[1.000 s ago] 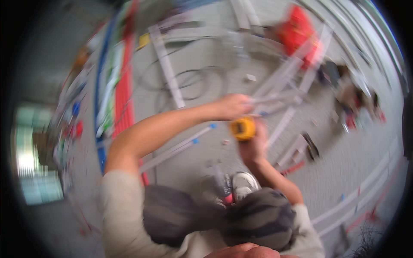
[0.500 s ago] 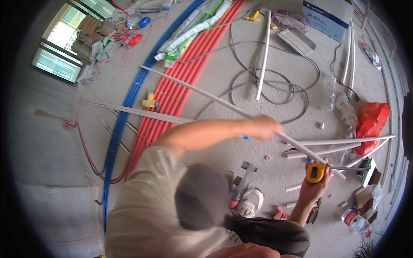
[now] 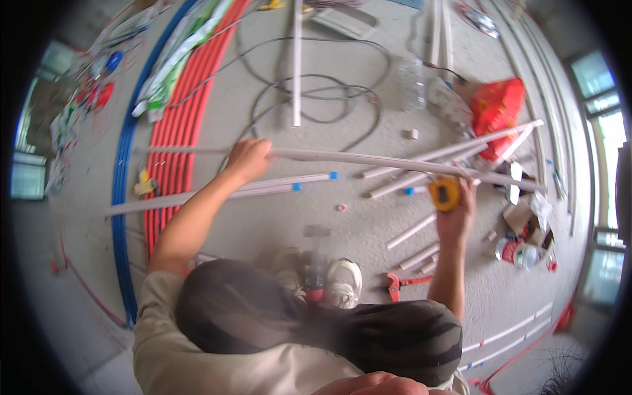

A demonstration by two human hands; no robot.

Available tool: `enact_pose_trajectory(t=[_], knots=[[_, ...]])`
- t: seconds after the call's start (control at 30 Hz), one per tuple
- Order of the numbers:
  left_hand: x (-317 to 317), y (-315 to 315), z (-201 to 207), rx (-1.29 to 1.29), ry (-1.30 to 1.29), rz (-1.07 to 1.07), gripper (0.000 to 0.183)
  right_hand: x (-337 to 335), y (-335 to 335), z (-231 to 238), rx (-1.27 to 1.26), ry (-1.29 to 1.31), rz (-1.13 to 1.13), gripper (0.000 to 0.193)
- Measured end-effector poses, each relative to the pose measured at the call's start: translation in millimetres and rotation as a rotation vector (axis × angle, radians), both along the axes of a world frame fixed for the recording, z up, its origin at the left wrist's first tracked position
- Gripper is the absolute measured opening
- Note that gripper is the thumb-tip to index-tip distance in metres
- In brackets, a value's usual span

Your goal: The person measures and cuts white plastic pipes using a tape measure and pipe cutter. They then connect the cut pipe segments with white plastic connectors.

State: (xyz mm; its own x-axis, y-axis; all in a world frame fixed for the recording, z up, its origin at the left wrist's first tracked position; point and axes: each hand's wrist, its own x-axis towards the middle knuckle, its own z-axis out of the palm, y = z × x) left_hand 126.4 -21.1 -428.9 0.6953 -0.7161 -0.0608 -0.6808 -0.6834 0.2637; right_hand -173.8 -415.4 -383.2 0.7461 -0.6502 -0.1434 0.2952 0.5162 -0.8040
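My left hand [image 3: 250, 159] closes around the long white pipe [image 3: 355, 157] spanning crosswise above the floor [image 3: 368, 237], presumably for steadiness, while my right hand [image 3: 462, 214] grips the yellow tape measure [image 3: 445, 194] beside it, blur hiding whether those fingers also clasp the pipe.

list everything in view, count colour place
long pipe: 1, white, across middle
tape measure: 1, yellow, right of centre
capped pipes: at least 2, white, left of centre
loose pipes: several, white, right
red pipes: several, red, left
blue pipes: several, blue, far left
cable: count unclear, grey, top centre
bag: 1, red, upper right
labelled bottle: 1, clear, right
pipe cutter: 1, red, lower right
blurred tool: 1, grey-red, lower centre
windows: several, pale, both edges
shoes: 2, white, lower centre
left hand: 1, on long pipe
right hand: 1, holding tape measure
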Motion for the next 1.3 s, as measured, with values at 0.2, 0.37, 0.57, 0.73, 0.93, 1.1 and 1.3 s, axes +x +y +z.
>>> enact_pose_trajectory(t=[0.2,0.37,0.57,0.73,0.93,1.1,1.3], knots=[[-81,-51,101,0.002,0.641,-0.156,0.043,21,41,-4,0.073,0.010,0.089,0.034],[-79,-31,86,0.086,0.765,-0.085,0.036,20,58,0,0.195,0.025,0.083,0.033],[-5,31,53,0.786,0.797,-0.211,0.030,18,45,-6,0.238,-0.024,0.002,0.027],[-53,15,48,0.227,1.278,-0.028,0.027,22,56,-23,0.345,-0.014,-0.080,0.014],[-61,1,51,0.103,1.237,0.042,0.024,11,5,-9,0.319,0.058,-0.208,0.005],[-60,2,50,0.104,1.263,0.031,0.025,-5,-36,-6,0.388,0.090,-0.171,0.013],[-66,5,49,0.122,1.285,0.036,0.027,-1,-45,3,0.397,0.133,-0.135,0.015]])
